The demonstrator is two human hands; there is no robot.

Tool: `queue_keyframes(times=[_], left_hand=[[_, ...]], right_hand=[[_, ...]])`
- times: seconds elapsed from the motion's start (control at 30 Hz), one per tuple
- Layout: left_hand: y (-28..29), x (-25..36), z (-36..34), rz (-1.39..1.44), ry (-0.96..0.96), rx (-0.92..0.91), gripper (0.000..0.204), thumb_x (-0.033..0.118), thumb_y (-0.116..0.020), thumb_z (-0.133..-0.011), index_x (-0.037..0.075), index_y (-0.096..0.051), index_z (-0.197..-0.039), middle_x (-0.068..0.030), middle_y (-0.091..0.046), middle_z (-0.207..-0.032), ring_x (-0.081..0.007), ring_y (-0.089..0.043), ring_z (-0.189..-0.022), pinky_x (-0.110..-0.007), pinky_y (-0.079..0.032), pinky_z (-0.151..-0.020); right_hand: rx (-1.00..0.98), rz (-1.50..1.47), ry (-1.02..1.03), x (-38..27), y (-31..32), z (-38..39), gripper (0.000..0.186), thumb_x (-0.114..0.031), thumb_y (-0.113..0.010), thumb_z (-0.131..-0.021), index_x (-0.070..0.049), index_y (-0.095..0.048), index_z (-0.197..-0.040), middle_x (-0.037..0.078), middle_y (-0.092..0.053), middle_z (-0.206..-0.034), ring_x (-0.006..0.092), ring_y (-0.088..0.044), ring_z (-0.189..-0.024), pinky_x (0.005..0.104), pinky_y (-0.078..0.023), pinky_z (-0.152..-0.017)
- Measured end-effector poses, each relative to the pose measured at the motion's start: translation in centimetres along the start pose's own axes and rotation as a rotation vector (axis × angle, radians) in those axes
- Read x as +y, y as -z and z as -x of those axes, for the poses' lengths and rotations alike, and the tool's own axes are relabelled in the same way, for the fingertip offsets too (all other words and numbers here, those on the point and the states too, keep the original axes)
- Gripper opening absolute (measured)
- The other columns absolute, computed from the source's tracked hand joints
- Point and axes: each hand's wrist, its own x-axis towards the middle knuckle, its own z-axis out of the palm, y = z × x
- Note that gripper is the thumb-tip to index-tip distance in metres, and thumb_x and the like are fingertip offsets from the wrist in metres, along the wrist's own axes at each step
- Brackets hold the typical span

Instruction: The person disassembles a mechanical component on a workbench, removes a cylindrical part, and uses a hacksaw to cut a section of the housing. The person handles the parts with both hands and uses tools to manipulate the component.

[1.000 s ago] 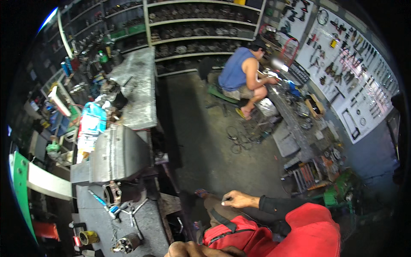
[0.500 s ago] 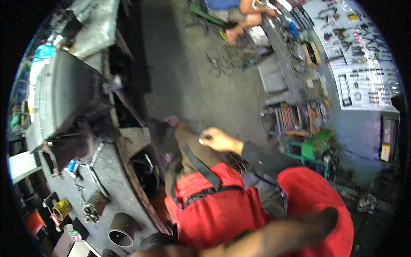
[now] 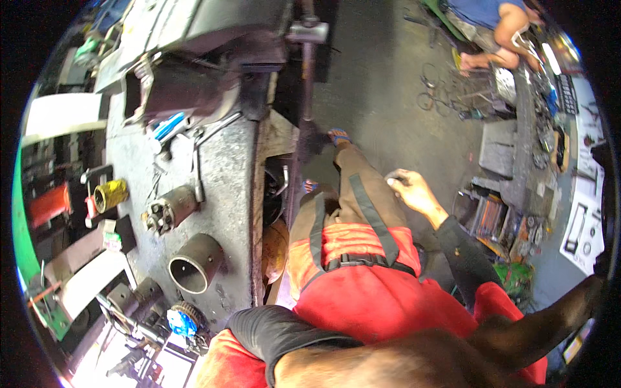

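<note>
My right hand (image 3: 414, 192) hangs in the air right of my trouser leg, fingers loosely curled with a gap by the thumb. Nothing shows in it. Bent across the lower edge, my left arm brings my left hand (image 3: 550, 330) up close at the lower right; it is dark, its fingers hidden or blurred. Both hands are away from the workbench (image 3: 226, 194) at my left. On that bench stand a hollow metal cylinder (image 3: 208, 257), a round metal part with a studded end (image 3: 171, 210), a wrench (image 3: 197, 171) and a blue-and-white tube-like item (image 3: 169, 127).
A large dark metal housing (image 3: 194, 84) covers the far end of the bench. An upright metal bar (image 3: 308, 84) stands along its right side. At the far right a person (image 3: 495, 32) sits by another cluttered bench (image 3: 522, 136). Cables (image 3: 433, 90) lie on the floor (image 3: 381, 84).
My view has swung left, showing more of the near bench and its cylinders. My left hand has shifted toward the right edge. My right hand stays raised beside my leg.
</note>
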Motion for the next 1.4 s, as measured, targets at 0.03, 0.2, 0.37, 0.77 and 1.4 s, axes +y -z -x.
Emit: queue_keyframes(times=[0.03,0.2,0.37,0.77,1.4], left_hand=[[0.0,0.1,0.3,-0.017,-0.016,0.005,0.032,0.026,-0.06,-0.104,-0.003,-0.071,-0.099,-0.0204,-0.069,-0.114,-0.0358,-0.053,-0.12,-0.052,-0.034,-0.112],[-0.4,0.2,1.0,-0.075,-0.069,0.02,0.031,0.025,-0.059,-0.104,-0.004,-0.072,-0.102,-0.0204,-0.068,-0.119,-0.0355,-0.051,-0.125,-0.051,-0.032,-0.114],[-1.7,0.8,1.5,-0.155,-0.084,0.048,0.032,0.024,-0.058,-0.104,-0.004,-0.072,-0.105,-0.0204,-0.068,-0.124,-0.0353,-0.05,-0.131,-0.05,-0.031,-0.117],[-3.8,4.3,-1.1,-0.601,0.229,0.055,0.034,0.022,-0.056,-0.104,-0.005,-0.074,-0.113,-0.0205,-0.067,-0.136,-0.0346,-0.045,-0.145,-0.047,-0.027,-0.123],[1.7,-11.7,-13.0,-1.396,0.331,-0.107,0.044,0.034,-0.068,-0.104,-0.006,-0.073,-0.121,-0.02,-0.076,-0.087,-0.0151,-0.066,-0.08,-0.035,-0.055,-0.079]], right_hand=[[-0.009,0.014,0.019,-0.1,-0.2,0.0,0.027,-0.021,-0.066,-0.099,0.001,-0.073,-0.112,0.014,-0.074,-0.099,0.0192,-0.066,-0.085,0.0361,-0.054,-0.081],[-0.009,0.048,0.005,-0.3,0.2,-0.6,0.018,-0.012,-0.064,-0.101,-0.002,-0.072,-0.114,0.002,-0.067,-0.092,0.0125,-0.059,-0.074,0.0307,-0.051,-0.069],[0.032,0.107,0.193,0.6,1.4,0.6,0.02,-0.016,-0.066,-0.098,-0.002,-0.074,-0.11,0.013,-0.074,-0.096,0.0215,-0.068,-0.08,0.0381,-0.055,-0.074],[0.341,0.134,-0.121,8.9,3.8,12.7,0.039,-0.031,-0.062,-0.091,-0.004,-0.072,-0.117,0.026,-0.073,-0.112,0.0454,-0.069,-0.108,0.0538,-0.054,-0.091],[0.489,0.016,-0.194,22.0,11.7,9.7,0.045,-0.04,-0.064,-0.091,0.001,-0.072,-0.107,0.029,-0.073,-0.093,0.0477,-0.071,-0.088,0.0553,-0.054,-0.077]])
